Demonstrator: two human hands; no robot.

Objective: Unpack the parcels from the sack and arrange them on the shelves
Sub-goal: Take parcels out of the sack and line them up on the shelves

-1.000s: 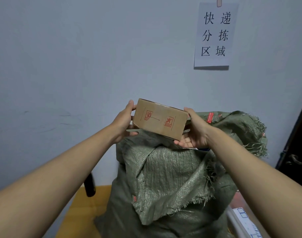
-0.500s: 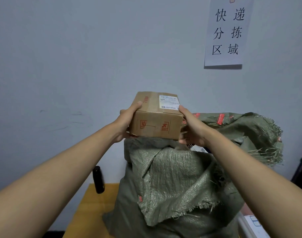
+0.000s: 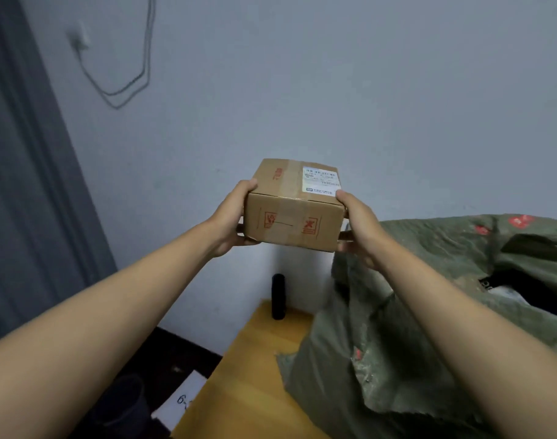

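small taped cardboard parcel (image 3: 291, 213) up in the air, left hand (image 3: 231, 221) and right hand (image 3: 359, 228) gripping its ends, left of the green sack (image 3: 429, 312)

Both forearms are bare to the frame edge, left hand (image 3: 231, 217) and right hand (image 3: 358, 229) ringless.

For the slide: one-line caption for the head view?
Both hands, left hand and right hand, hold a taped cardboard parcel beside the green sack.

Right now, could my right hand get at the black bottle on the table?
Probably not yet: the right hand grips the box together with the left hand. The bottle itself stands uncovered below.
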